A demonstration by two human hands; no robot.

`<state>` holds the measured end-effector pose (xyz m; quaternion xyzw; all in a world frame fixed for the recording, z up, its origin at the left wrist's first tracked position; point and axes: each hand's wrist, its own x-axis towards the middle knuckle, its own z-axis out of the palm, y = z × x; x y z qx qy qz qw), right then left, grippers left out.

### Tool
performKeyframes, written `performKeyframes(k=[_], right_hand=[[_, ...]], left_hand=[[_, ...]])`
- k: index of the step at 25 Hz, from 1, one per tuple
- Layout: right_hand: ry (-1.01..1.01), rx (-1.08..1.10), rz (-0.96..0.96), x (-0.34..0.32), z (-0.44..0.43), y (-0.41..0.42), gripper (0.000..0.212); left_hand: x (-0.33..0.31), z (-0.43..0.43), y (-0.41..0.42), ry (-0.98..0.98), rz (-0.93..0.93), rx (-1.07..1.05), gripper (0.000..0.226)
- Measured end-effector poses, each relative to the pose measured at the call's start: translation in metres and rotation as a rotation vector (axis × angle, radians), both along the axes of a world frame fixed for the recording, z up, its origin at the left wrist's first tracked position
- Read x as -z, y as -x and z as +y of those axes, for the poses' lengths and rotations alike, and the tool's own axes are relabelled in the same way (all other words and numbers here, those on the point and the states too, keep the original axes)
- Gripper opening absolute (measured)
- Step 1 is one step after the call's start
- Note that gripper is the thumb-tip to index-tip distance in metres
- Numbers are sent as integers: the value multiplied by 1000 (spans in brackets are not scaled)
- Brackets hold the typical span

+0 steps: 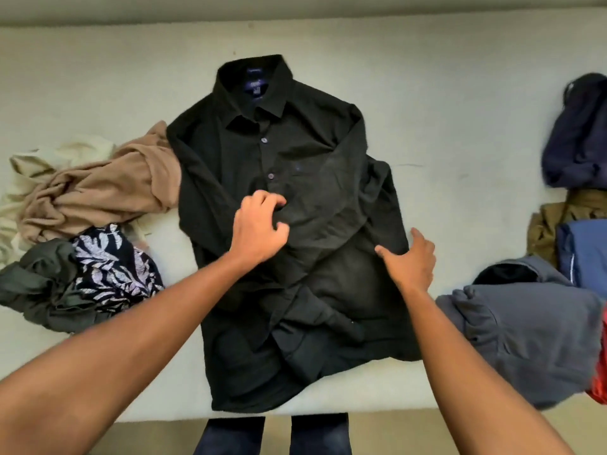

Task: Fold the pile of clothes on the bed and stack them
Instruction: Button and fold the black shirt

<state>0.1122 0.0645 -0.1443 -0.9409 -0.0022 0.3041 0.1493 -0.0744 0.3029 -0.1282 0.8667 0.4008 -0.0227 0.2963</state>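
The black shirt is laid flat on the bed, front up and buttoned. Its collar is pointed away from the person and its hem is drawn close to the near edge of the mattress. One long sleeve is folded across the shirt's chest, and more black cloth is bunched near the hem.

The left hand is held over the middle of the shirt, just below the buttons. Its fingers are curled like a claw with the thumb set against them. Whether cloth is actually pinched there cannot be told.

The right hand is placed at the shirt's right edge. Its fingers are straight and close together, and its thumb is spread wide toward the shirt's centre.

To the left of the shirt, a loose pile is seen. A tan garment is touching the shirt's shoulder, a cream piece lies beyond it, and a leaf-print garment and a dull green one lie nearer the person.

To the right of the shirt, a grey garment is set just beside the hem. A navy piece, an olive-brown one and a blue one are found farther off.
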Motion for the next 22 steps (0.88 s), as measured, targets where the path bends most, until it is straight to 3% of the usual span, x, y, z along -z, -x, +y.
performKeyframes(k=[2, 5, 9, 11, 13, 17, 20, 22], right_hand=[[35, -45, 94, -1, -31, 6, 91], [30, -77, 217, 1, -67, 12, 68], [-116, -48, 298, 8, -81, 20, 51], [-170, -44, 299, 12, -77, 21, 45], [-133, -111, 274, 8, -73, 26, 42], [-12, -351, 345, -19, -74, 48, 41], [-61, -465, 426, -54, -63, 81, 47], [-101, -576, 441, -75, -45, 116, 61]], left_hand=[[-2, 3, -67, 13, 6, 149, 47], [-8, 7, -165, 31, 130, 342, 65], [-7, 20, -250, -75, 466, 732, 96], [-2, 23, -269, -146, 651, 850, 85], [-2, 24, -270, -287, 716, 915, 64], [-16, 43, -235, -385, 584, 925, 28], [-34, 74, -184, -441, 393, 899, 27], [-43, 102, -142, -513, 382, 888, 34]])
